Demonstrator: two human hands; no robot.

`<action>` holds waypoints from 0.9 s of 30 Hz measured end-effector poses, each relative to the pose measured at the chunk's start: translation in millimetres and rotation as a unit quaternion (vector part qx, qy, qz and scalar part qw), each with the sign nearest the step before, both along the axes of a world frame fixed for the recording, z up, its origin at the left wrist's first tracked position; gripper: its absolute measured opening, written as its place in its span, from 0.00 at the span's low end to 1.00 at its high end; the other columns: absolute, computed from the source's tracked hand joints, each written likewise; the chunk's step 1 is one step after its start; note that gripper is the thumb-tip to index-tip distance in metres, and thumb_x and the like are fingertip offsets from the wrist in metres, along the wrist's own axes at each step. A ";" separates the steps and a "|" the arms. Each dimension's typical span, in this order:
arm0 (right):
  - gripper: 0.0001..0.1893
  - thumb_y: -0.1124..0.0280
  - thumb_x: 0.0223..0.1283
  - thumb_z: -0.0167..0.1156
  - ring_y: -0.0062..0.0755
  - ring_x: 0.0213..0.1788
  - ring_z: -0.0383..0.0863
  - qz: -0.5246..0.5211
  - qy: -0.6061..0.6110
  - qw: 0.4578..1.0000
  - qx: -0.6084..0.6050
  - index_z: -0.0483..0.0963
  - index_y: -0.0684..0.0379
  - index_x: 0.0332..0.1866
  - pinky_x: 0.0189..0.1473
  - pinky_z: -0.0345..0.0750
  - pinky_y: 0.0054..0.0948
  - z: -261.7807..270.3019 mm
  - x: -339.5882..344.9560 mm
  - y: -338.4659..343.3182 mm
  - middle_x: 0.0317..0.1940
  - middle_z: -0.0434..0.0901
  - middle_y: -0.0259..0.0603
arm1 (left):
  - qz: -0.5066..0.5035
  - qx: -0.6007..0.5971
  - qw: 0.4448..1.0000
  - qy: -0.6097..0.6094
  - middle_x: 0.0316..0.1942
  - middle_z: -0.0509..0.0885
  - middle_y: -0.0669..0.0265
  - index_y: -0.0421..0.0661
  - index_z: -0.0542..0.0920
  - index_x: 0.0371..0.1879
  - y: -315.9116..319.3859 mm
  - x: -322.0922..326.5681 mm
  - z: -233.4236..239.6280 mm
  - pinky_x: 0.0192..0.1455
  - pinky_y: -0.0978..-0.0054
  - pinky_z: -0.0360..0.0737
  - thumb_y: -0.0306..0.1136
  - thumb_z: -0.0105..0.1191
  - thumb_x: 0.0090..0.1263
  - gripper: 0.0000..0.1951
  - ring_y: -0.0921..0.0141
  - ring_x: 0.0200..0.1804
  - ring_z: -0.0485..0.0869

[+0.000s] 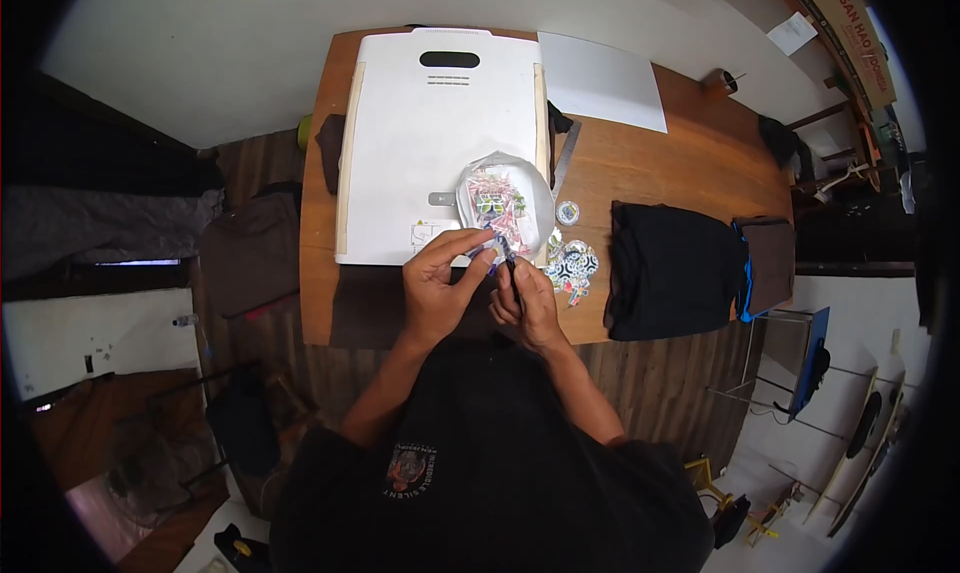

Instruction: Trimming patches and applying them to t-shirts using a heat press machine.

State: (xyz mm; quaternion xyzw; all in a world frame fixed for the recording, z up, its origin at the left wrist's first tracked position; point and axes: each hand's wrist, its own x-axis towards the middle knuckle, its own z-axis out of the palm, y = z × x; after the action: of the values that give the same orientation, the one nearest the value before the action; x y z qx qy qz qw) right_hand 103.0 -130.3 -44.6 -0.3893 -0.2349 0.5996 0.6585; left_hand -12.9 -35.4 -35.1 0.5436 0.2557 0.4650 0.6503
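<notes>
My left hand (436, 288) pinches a small purple-and-white printed cut-out (496, 244) between thumb and fingertips. In my right hand (534, 303) is a slim black-handled tool (513, 279), its tip against the cut-out; which tool it is cannot be made out. Just beyond both hands is a round pale container (549, 198) with printed scraps (496, 194) inside. It rests on a white panel with a handle slot (442, 134). To the right of my right hand lies a loose pile of printed cut-outs (574, 265), with a round one (568, 213) apart from it.
The wooden table (697, 160) bears folded black cloth (667, 273) and brown cloth (769, 258) at right. A metal ruler (568, 153) lies by the panel's right edge, below a white sheet (607, 77). An orange-brown can (720, 83) stands far right.
</notes>
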 end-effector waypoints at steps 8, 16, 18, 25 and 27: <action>0.19 0.53 0.81 0.41 0.16 0.13 0.50 -0.029 0.017 0.999 -0.008 0.66 0.57 0.40 0.19 0.53 0.21 -6.2 -6.8 -5.5 0.14 0.53 0.26 | -0.008 -0.013 1.000 0.001 0.50 0.84 0.55 0.32 0.84 0.51 -4.3 3.2 -9.5 0.59 0.77 0.78 0.14 0.60 0.66 0.14 0.70 0.53 0.83; 0.19 0.51 0.81 0.40 0.16 0.14 0.52 -0.055 0.050 0.996 -0.046 0.66 0.57 0.42 0.20 0.55 0.20 -19.4 -11.7 -17.6 0.15 0.55 0.27 | -0.028 -0.035 0.999 -0.001 0.50 0.84 0.55 0.32 0.83 0.52 -1.2 -2.1 -11.4 0.58 0.77 0.79 0.15 0.60 0.67 0.14 0.70 0.53 0.83; 0.19 0.52 0.80 0.41 0.17 0.16 0.56 -0.067 0.049 0.996 -0.034 0.67 0.58 0.47 0.22 0.59 0.20 -16.4 -10.9 -17.5 0.17 0.60 0.28 | -0.023 -0.041 0.999 -0.001 0.50 0.84 0.56 0.32 0.83 0.50 0.0 -4.4 -10.6 0.58 0.77 0.79 0.15 0.59 0.67 0.13 0.71 0.53 0.83; 0.17 0.57 0.78 0.49 0.18 0.25 0.63 -0.118 -0.066 0.991 0.016 0.67 0.60 0.57 0.32 0.67 0.23 -13.0 -8.8 17.5 0.26 0.63 0.27 | -0.013 -0.074 0.997 -0.017 0.46 0.83 0.60 0.33 0.80 0.50 8.3 -11.1 -14.6 0.51 0.80 0.80 0.16 0.61 0.67 0.13 0.74 0.49 0.83; 0.13 0.63 0.74 0.56 0.14 0.25 0.63 -0.153 -0.108 0.981 -0.041 0.71 0.61 0.54 0.30 0.64 0.19 -10.8 -14.2 23.8 0.26 0.64 0.24 | -0.006 -0.074 0.997 -0.019 0.45 0.83 0.61 0.33 0.79 0.52 9.0 -7.8 -13.7 0.50 0.81 0.80 0.16 0.61 0.67 0.15 0.75 0.48 0.83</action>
State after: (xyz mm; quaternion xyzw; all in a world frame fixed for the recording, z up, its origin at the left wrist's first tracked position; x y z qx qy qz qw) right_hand 88.9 -106.5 -55.4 -0.5101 -0.2172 0.4555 0.6965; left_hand -20.8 -26.3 -48.8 0.4863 0.2738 0.4515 0.6962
